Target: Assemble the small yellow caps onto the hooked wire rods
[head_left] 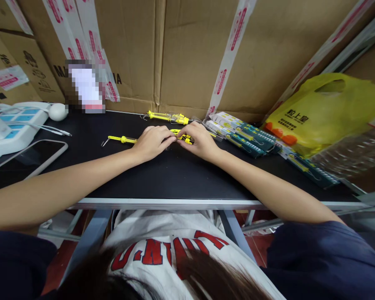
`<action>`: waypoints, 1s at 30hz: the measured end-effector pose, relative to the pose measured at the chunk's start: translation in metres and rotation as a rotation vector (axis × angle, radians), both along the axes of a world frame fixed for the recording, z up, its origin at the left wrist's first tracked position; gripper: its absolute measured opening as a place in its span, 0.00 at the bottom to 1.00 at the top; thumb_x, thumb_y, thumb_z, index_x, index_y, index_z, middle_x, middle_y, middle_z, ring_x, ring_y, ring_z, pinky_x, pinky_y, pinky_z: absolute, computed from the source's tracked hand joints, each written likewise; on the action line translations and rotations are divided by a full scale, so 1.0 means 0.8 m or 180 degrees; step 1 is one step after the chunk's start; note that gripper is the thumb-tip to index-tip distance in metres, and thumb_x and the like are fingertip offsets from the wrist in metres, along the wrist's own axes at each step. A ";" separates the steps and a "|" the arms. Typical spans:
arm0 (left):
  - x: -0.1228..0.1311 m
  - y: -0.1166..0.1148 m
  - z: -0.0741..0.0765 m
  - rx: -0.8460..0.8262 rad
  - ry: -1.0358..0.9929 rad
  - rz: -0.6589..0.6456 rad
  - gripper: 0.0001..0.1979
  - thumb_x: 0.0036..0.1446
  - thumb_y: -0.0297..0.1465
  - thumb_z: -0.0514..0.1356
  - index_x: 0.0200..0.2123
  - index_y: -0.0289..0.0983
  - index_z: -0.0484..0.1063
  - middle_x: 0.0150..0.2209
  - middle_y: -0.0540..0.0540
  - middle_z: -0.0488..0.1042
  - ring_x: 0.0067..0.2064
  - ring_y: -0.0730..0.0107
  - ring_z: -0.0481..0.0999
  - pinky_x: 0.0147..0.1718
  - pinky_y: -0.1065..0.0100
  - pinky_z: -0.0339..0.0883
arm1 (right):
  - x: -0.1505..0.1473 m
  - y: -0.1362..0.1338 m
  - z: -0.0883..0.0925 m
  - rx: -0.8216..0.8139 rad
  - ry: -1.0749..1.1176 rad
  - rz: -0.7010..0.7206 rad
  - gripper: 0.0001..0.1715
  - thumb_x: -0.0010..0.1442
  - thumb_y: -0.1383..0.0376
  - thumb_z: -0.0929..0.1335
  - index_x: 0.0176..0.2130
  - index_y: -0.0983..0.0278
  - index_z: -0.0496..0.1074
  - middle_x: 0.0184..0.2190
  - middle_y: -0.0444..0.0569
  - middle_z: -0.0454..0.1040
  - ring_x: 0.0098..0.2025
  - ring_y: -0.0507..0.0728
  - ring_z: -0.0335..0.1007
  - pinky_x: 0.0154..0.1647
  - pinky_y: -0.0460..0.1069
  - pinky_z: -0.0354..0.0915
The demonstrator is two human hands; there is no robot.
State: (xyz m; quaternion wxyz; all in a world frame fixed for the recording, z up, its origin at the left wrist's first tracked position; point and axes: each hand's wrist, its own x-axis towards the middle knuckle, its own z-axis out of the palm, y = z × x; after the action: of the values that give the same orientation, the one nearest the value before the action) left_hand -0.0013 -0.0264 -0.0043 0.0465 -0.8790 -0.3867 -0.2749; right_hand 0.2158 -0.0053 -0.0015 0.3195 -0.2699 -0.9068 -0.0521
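My left hand [152, 142] and my right hand [198, 141] rest close together on the black table [162, 175], fingers curled and pinched around a small yellow tool [185, 138] held between them. A yellow hook tool [120, 139] with a thin metal tip lies just left of my left hand, its right end hidden under it. More yellow tools [168, 117] lie farther back by the cardboard wall. Packaged tools on dark green cards [246, 135] are stacked to the right of my right hand.
A white power strip [15, 125] with cables and a tablet [28, 156] sit at the left. A yellow plastic bag [328, 110] and clear packaging [353, 156] lie at the right. Cardboard boxes [187, 54] wall off the back. The table's metal front edge [175, 204] runs across.
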 end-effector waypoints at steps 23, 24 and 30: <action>-0.066 0.025 0.048 -0.0945 0.1511 0.0007 0.14 0.49 0.37 0.59 0.38 0.39 0.74 0.40 0.46 0.75 0.39 0.66 0.73 0.35 0.69 0.60 | 0.000 0.004 -0.013 0.0188 -0.0509 -0.0863 0.07 0.61 0.64 0.67 0.39 0.63 0.74 0.46 0.56 0.71 0.47 0.64 0.62 0.47 0.57 0.58; -0.066 0.025 0.049 -0.0994 0.1536 0.0006 0.14 0.49 0.37 0.59 0.39 0.39 0.74 0.40 0.46 0.75 0.39 0.66 0.73 0.35 0.69 0.60 | 0.000 0.004 -0.013 0.0187 -0.0499 -0.0859 0.06 0.61 0.64 0.68 0.38 0.63 0.74 0.46 0.55 0.71 0.47 0.64 0.62 0.46 0.57 0.58; -0.062 0.023 0.050 -0.1059 0.1431 -0.0136 0.12 0.54 0.37 0.58 0.40 0.40 0.75 0.37 0.48 0.76 0.36 0.69 0.73 0.33 0.70 0.58 | -0.003 0.012 -0.018 0.0211 -0.0509 -0.0863 0.05 0.62 0.65 0.67 0.36 0.62 0.73 0.46 0.55 0.71 0.47 0.64 0.62 0.46 0.58 0.58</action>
State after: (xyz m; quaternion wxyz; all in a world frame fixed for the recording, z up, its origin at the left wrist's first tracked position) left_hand -0.0512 -0.0077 0.0354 -0.0197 -0.9215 -0.3879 -0.0066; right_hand 0.2133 0.0043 -0.0162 0.2451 -0.3741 -0.8824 -0.1460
